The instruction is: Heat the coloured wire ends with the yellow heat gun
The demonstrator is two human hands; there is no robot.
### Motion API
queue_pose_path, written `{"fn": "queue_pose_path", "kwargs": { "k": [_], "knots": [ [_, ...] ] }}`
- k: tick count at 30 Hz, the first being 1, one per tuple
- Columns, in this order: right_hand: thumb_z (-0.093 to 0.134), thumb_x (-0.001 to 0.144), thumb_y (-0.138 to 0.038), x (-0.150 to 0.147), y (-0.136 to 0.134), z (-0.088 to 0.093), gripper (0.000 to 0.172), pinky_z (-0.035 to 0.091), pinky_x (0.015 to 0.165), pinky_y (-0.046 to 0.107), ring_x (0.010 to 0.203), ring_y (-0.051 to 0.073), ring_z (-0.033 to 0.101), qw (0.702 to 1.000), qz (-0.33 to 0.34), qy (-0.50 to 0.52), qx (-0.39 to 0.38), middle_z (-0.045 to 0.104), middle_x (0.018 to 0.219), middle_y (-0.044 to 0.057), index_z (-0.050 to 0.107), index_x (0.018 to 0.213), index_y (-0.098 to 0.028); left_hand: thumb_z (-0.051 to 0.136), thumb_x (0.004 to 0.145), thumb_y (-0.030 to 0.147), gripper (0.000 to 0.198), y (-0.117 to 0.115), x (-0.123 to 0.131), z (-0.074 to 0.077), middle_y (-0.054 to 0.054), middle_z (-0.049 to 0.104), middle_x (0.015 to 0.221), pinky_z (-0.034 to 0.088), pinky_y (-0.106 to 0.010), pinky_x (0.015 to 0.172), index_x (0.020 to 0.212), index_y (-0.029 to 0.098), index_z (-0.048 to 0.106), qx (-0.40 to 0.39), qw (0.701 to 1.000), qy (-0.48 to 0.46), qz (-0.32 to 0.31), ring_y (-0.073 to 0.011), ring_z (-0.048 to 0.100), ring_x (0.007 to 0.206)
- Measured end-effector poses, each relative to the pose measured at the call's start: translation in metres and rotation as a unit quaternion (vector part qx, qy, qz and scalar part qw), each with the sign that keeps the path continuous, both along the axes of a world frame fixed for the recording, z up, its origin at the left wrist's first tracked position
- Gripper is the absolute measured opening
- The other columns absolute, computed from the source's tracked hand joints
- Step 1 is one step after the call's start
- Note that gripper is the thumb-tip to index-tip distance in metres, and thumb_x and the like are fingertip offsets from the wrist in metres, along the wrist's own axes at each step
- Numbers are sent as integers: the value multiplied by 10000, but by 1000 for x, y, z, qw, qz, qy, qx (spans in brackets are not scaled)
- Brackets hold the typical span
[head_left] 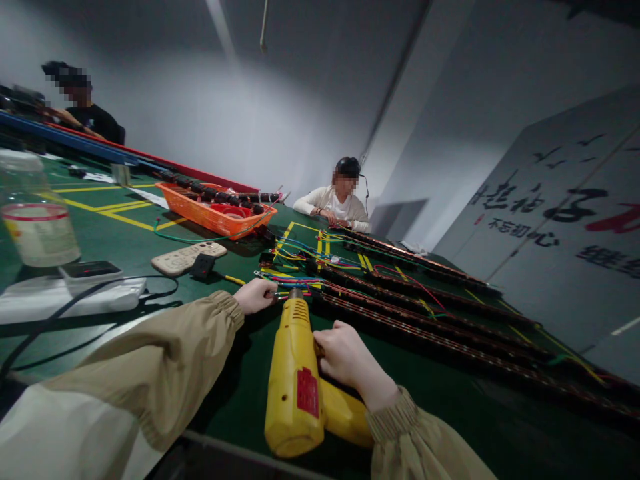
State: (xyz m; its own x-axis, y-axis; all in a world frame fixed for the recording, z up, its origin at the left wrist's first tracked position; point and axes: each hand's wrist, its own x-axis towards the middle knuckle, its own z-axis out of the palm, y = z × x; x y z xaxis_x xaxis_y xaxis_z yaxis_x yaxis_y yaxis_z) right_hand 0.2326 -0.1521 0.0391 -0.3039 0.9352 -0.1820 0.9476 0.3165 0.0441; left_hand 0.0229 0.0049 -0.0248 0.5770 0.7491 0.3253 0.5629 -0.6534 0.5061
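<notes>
A yellow heat gun (295, 373) is in my right hand (353, 357), whose fingers wrap round its handle. Its metal nozzle points away from me, toward coloured wires (293, 280) on the green table. Just left of the nozzle, my left hand (257, 296) is closed on the wire ends, with the fingertips partly hidden. The wires run right into long, dark assemblies with copper-coloured strips (400, 327) that lie across the table.
An orange basket (215, 213) with dark cylindrical parts stands beyond my left hand. A phone (187, 259), a black plug (203, 267), a white power strip (75, 299) and a jar (39, 213) are at left. One person (345, 200) sits across the table, another (95, 120) far left.
</notes>
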Motion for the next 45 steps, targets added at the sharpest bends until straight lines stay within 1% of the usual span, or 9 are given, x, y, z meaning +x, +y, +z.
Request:
{"fn": "queue_pose_path", "kwargs": {
  "k": [6,15,21,25,31,36,39,42,45],
  "knots": [
    [422,778,-317,15,-4,-1,277,331,941,203,750,-18,401,999,-39,-9,8,558,840,4,558,855,-88,469,694,252,201,2,-2,-3,22,370,558,232,-207,538,586,137,343,4,1000,2,-6,-83,338,557],
    [395,760,-236,10,-9,6,249,304,981,239,761,-10,407,999,-48,-14,3,567,888,3,563,894,-111,481,700,245,194,1,-1,-2,21,392,562,243,-204,542,591,134,365,5,1000,-4,-2,-81,352,558],
    [397,718,-204,-1,-9,5,265,251,882,198,717,-16,388,1000,-24,-7,-1,589,909,9,575,901,-133,513,709,286,203,1,1,-1,22,423,580,261,-201,537,640,142,389,-1,1000,-24,10,-84,379,559],
    [405,697,-224,-14,-8,6,242,172,788,191,667,-33,357,1000,0,5,3,604,896,-2,572,862,-163,528,703,298,200,4,1,-8,25,410,587,260,-198,523,670,146,403,-10,999,-47,13,-81,353,553],
    [421,672,-269,-27,-2,2,239,129,760,196,618,-48,277,999,39,16,10,604,876,-1,559,834,-162,497,690,247,131,9,1,-17,21,401,595,240,-199,509,681,142,419,-1,997,-83,-4,-78,325,557],
    [409,672,-268,-25,-1,2,224,119,746,189,596,-52,217,999,37,18,13,600,865,-13,543,818,-164,491,698,247,133,5,2,-12,20,406,584,236,-207,513,663,140,421,4,997,-75,1,-79,314,552],
    [415,670,-261,-23,-1,3,229,121,740,186,597,-52,200,999,33,20,12,596,885,-13,539,836,-164,501,701,253,127,3,1,-8,20,434,601,248,-203,519,696,141,442,-8,998,-60,2,-83,347,564],
    [418,676,-246,-18,0,3,240,147,756,178,610,-47,212,999,27,20,9,590,887,-15,549,862,-167,518,709,271,142,2,-1,-6,16,460,632,256,-201,524,726,142,458,-20,999,-41,6,-90,384,586],
    [419,699,-238,-9,1,3,258,212,818,173,645,-36,265,1000,12,15,6,578,892,-6,562,894,-149,542,708,283,188,1,-1,-3,22,431,603,247,-205,522,673,141,423,-12,999,-24,27,-87,364,570]
  ]
}}
